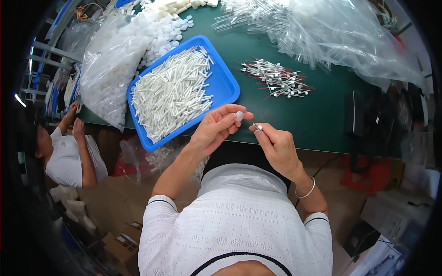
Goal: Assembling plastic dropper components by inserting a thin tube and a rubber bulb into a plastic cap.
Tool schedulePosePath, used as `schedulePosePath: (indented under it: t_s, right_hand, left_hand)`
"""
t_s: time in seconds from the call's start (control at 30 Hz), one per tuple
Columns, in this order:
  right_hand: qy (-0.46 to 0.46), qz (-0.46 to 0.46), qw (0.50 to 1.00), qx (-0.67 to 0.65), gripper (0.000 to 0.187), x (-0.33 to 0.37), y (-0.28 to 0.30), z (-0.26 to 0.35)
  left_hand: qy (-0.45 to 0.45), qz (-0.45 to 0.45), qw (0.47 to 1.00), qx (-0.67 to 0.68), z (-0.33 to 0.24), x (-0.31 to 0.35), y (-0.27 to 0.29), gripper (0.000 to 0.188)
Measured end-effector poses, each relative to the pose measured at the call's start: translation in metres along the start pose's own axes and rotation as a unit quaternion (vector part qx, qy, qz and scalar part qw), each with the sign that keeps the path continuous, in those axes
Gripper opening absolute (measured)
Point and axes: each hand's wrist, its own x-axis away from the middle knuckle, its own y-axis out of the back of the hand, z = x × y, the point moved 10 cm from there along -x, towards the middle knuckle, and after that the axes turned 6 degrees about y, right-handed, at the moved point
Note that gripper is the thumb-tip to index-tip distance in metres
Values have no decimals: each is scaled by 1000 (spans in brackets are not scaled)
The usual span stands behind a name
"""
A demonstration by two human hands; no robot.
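My left hand [211, 129] pinches a round white plastic cap [239, 116] between thumb and fingers, over the table's near edge. Just right of it, my right hand [282, 149] is closed on a thin rod with a small white piece [259, 128] near its end. The two parts are close but apart. Beyond my right hand lies a pile of thin rods [278, 79] with white pieces and dark red tips. Left of it sits a blue tray [229, 87] heaped with short white tubes [172, 92].
A clear bag of white caps [108, 64] leans left of the tray, with loose caps [170, 34] spilling behind. Clear tubes [258, 18] and plastic bagging [350, 37] cover the far right. A black box [354, 114] stands at right. Another person [73, 158] sits at left.
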Motion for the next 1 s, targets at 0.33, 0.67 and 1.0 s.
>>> schedulePosePath:
  t_s: [0.33, 0.67, 1.0]
  right_hand:
    - [28, 9, 998, 53, 15, 4, 2, -1]
    - [47, 0, 996, 71, 13, -2, -3, 6]
    - [139, -84, 980, 111, 11, 1, 2, 15]
  left_hand:
    - [-32, -2, 999, -36, 1, 3, -6, 27]
    - [-88, -3, 989, -117, -2, 5, -16, 28]
    - [-122, 22, 992, 0, 17, 1, -19, 20]
